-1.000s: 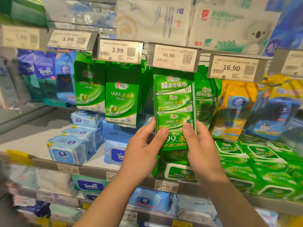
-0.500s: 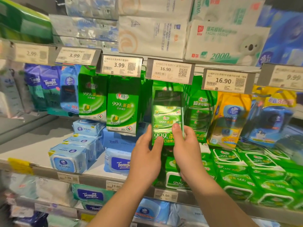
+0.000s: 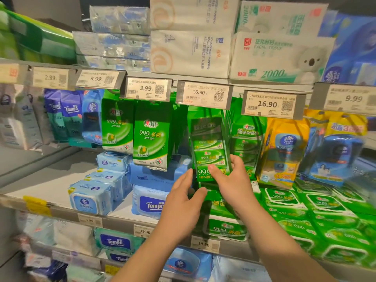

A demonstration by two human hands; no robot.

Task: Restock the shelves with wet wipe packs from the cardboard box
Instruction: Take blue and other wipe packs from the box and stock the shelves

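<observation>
A green wet wipe multipack (image 3: 209,147) hangs under the 16.90 price tag (image 3: 203,94), in front of other green packs on the hook. My right hand (image 3: 232,180) holds its lower end, thumb on the front and fingers curled round the right edge. My left hand (image 3: 183,202) is just left of and below the pack, fingers relaxed and spread, holding nothing. The cardboard box is out of view.
Green single packs (image 3: 150,137) hang to the left, a yellow pack (image 3: 282,151) and blue packs (image 3: 337,155) to the right. Blue wipe packs (image 3: 91,196) and flat green packs (image 3: 284,200) lie on the shelf (image 3: 40,176) below. Tissue bundles (image 3: 280,55) fill the shelf above.
The multipack has gone up and back onto the hook row under the price tag. My left hand has let go of it and dropped lower; my right hand still holds it.
</observation>
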